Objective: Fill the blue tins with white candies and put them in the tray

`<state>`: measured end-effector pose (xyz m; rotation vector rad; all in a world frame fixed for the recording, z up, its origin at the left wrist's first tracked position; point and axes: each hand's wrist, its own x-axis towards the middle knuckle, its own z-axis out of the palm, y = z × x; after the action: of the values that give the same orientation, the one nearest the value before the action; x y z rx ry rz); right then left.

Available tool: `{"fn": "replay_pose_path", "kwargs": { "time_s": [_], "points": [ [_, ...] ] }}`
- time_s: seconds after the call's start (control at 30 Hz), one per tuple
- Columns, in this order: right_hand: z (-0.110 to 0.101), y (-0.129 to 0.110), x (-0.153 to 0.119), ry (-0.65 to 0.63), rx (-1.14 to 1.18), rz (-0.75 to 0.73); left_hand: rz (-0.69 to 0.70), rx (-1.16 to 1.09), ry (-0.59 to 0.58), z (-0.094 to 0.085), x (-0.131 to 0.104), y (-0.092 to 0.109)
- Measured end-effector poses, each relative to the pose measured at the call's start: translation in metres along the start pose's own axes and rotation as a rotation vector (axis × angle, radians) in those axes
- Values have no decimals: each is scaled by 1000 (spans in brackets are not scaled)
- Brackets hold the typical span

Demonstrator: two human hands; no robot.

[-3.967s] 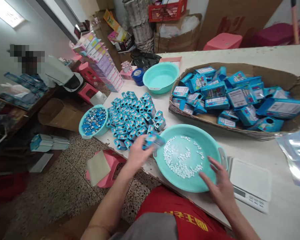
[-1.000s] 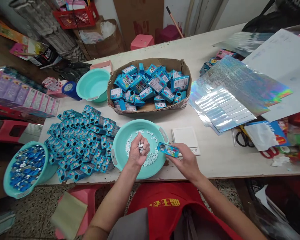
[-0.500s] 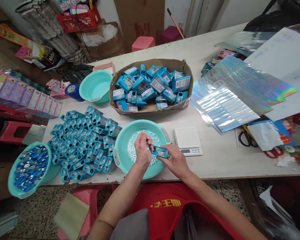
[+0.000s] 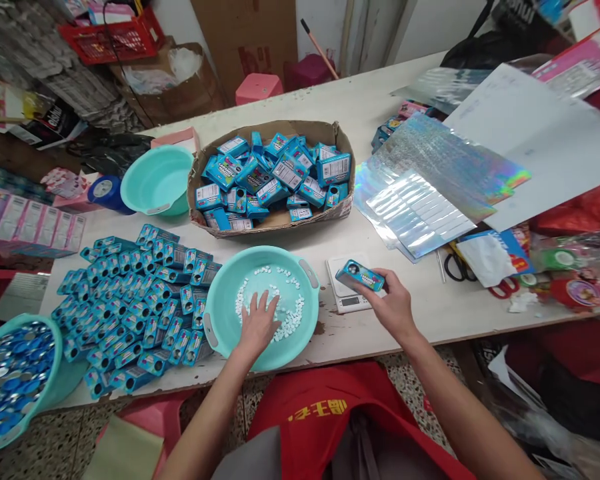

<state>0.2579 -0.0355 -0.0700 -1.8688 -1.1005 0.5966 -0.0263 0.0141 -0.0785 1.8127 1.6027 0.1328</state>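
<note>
My left hand (image 4: 259,321) is over the turquoise basin (image 4: 225,293), fingers spread, its tips at the small white candies (image 4: 294,319) scattered on the bottom. In my right hand (image 4: 393,305) is a small blue candy box (image 4: 361,275) with a round hole in one end. I hold this box above the white kitchen scale (image 4: 347,299); whether it touches the scale I cannot tell. Left of the basin, many similar blue boxes (image 4: 125,300) stand packed together with their round holes facing up.
Behind the basin sits a cardboard tray (image 4: 275,227) heaped with blue boxes. A second turquoise basin (image 4: 157,177) is at the back left. Blue and silver discs fill a tub (image 4: 17,380) at lower left. Shiny sheets (image 4: 420,213) and scissors (image 4: 457,267) lie to the right.
My right hand has carried the blue box from over the basin rightward to the scale. My left hand has opened and lowered toward the candies. The view has shifted right.
</note>
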Motion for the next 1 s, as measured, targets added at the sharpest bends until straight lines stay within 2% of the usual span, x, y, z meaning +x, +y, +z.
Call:
{"fn": "replay_pose_path", "kwargs": {
  "time_s": [0.07, 0.2, 0.3, 0.37, 0.5, 0.6, 0.77, 1.0],
  "points": [
    [2, 25, 16, 9, 1, -3, 94, 201, -103, 10, -6, -13],
    [13, 54, 32, -30, -9, -1, 201, 297, -171, 20, -8, -19],
    [10, 55, 29, -43, 35, -26, 246, 267, -176, 18, -5, -21],
    [1, 52, 23, 12, 70, -36, 246, 225, -142, 15, -2, -24],
    [-21, 58, 5, 149, 91, 136, 209, 228, -96, 9, 4, -27],
    [-31, 72, -8, 170, 77, 244, 222, 255, -124, 9, 6, -24],
    [-33, 87, -23, 175, 76, 304, 249, 302, -174, 12, 6, -17],
    [-26, 91, -28, 177, 139, 360, 248, 371, -256, 10, 8, -11]
  ]
}}
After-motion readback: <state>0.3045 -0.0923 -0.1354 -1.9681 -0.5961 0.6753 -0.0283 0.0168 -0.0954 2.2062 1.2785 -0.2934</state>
